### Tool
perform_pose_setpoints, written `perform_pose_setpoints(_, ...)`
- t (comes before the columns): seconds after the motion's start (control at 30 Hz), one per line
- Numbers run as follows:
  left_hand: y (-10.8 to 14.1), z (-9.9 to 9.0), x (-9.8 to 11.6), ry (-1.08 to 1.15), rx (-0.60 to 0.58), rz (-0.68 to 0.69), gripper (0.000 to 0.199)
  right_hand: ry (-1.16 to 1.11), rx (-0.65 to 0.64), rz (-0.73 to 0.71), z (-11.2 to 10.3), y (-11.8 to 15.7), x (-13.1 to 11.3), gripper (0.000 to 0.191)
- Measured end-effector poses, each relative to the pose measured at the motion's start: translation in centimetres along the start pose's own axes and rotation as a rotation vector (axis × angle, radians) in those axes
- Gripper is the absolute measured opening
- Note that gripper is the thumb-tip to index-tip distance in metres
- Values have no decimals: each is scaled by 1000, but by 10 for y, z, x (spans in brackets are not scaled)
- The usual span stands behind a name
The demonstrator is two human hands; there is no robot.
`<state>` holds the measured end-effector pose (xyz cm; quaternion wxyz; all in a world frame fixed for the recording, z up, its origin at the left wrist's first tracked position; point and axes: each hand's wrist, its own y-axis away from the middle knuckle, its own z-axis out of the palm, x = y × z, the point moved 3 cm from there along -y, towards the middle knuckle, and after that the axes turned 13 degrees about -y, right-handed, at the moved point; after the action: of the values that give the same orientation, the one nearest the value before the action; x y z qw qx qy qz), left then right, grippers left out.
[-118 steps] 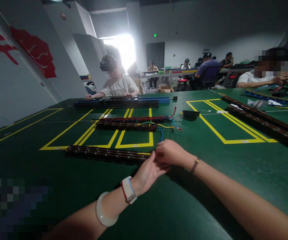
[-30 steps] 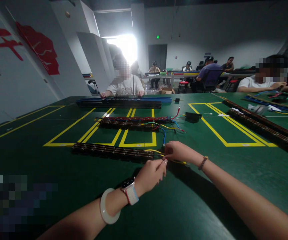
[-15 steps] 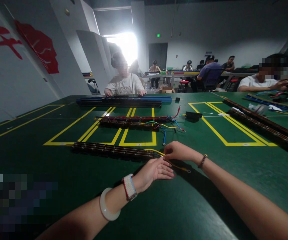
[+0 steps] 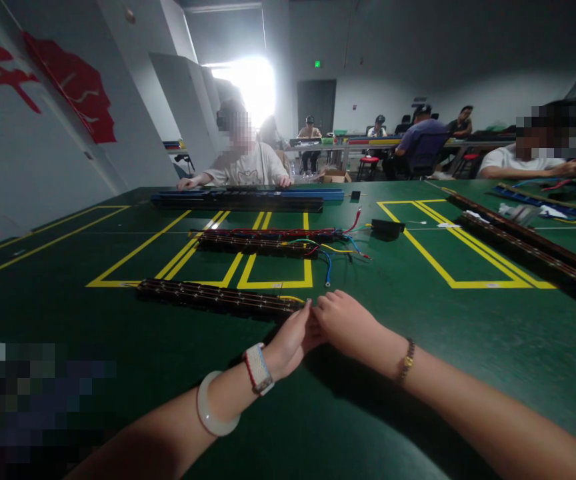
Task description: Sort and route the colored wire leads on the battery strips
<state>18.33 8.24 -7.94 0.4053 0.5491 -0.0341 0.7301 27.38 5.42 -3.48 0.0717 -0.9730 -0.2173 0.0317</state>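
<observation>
Our left hand (image 4: 292, 343) and right hand (image 4: 345, 322) meeting by the right end of the nearest black strip (image 4: 218, 299) — grip state unclear.

Through the head view I see the left hand (image 4: 291, 345) and right hand (image 4: 347, 322) meeting at the right end of a long dark strip (image 4: 218, 299), beside its yellow wire (image 4: 292, 298); whatever they grip is hidden from me. Beyond, on the green table (image 4: 493, 340), lie a wired strip (image 4: 258, 245) and blue rails (image 4: 333, 195), the latter before a co-worker (image 4: 253, 165).
</observation>
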Motion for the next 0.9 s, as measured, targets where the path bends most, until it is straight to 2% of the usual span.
perform_pose_setpoints(0.1,-1,-1,1,30,10,7,20,-66,2,-4,-15,4,1,10)
perform_pose_setpoints(0.23,-2,-2,0,-13,-106,38,29,-95,85,122,-33,7,11,22)
perform_pose_setpoints(0.33,-2,-4,-1,-46,-126,52,32,-107,-11,194,-28,8,15,22)
perform_pose_setpoints(0.43,-2,-4,-3,-87,-130,58,35,-135,-111,197,-22,9,17,16)
perform_pose_setpoints(0.57,-2,-4,-3,-119,-151,88,32,-169,-116,225,-25,8,26,19)
perform_pose_setpoints(0.7,-1,-3,-2,-141,-143,92,27,-182,-38,274,-19,3,47,18)
perform_pose_setpoints(0.9,1,-1,-1,-153,-75,62,26,-216,182,243,12,-4,72,17)
